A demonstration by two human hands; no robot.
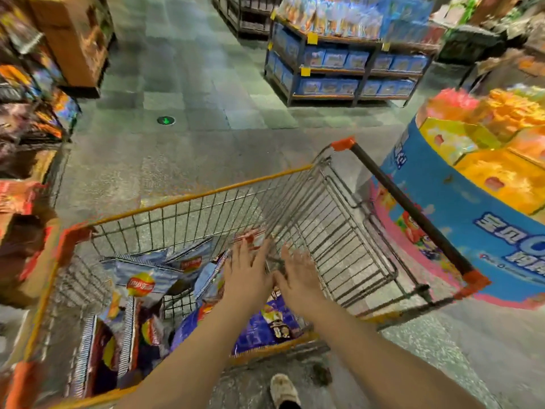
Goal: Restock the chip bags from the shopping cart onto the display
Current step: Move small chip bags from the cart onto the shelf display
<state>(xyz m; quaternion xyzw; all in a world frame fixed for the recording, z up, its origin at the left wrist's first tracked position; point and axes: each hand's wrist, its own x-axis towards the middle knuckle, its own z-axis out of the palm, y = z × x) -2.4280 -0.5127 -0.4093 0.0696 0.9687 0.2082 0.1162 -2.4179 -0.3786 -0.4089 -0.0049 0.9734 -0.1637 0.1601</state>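
Both arms reach down into the shopping cart [206, 199], a wire basket w/ orange trim and a black handle bar at its right end. Left hand [246, 274] and right hand [298, 276] sit side by side over the basket's right half, palms down, fingers straight and spread wide, holding nothing. Hands nearly touch at the thumbs.

Chip bags fill the cart's left and near parts. A pale blue chip bag [141, 276] w/ a red-and-yellow round logo lies near the left end, well left of the left fingers; the logo's writing is too blurred to read. A purple bag [265, 326] lies against the near rim, under both wrists, not touched as far as can be seen. A red-and-white bag [250, 239] shows just past the left fingertips, against the wire divider; contact can't be told.

Right of the cart stands a blue round display [460, 219] w/ white non-Latin lettering and pink at its base, its top holding yellow-orange packs. Further off, a shelf unit [351, 69] carries blue boxes and yellow price tags. Floor has a green arrow marker [166, 120]. A pale shoe [283, 389] shows at the bottom edge.
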